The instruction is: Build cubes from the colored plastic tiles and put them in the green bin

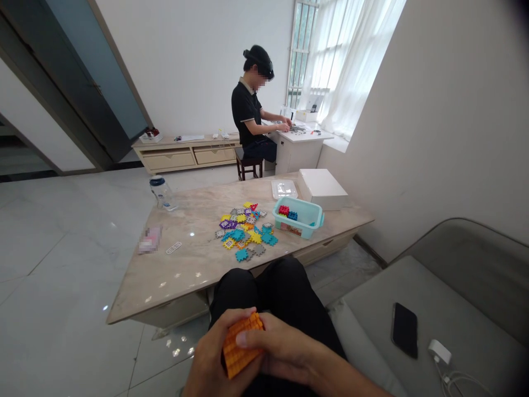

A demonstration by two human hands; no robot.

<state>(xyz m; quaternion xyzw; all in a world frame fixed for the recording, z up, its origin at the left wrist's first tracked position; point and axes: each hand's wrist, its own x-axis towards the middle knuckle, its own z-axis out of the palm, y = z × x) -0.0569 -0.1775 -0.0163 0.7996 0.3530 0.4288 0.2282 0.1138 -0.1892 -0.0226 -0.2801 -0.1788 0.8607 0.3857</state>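
Both my hands hold an orange ridged block piece (237, 347) over my lap at the bottom of the view. My left hand (210, 358) wraps it from the left, fingers curled. My right hand (279, 347) grips it from the right, thumb across its top edge. On the marble low table (185, 264) ahead lies a scatter of colourful interlocking tiles (246, 231). A light blue bin (298, 218) beside them holds a red and a blue block.
A white box (322, 187) and a clear lid (284, 189) sit behind the bin. A water bottle (162, 193) stands at the table's far left. A black phone (404, 329) and a charger (438, 351) lie on the grey sofa. Another person sits working at a white desk (300, 146).
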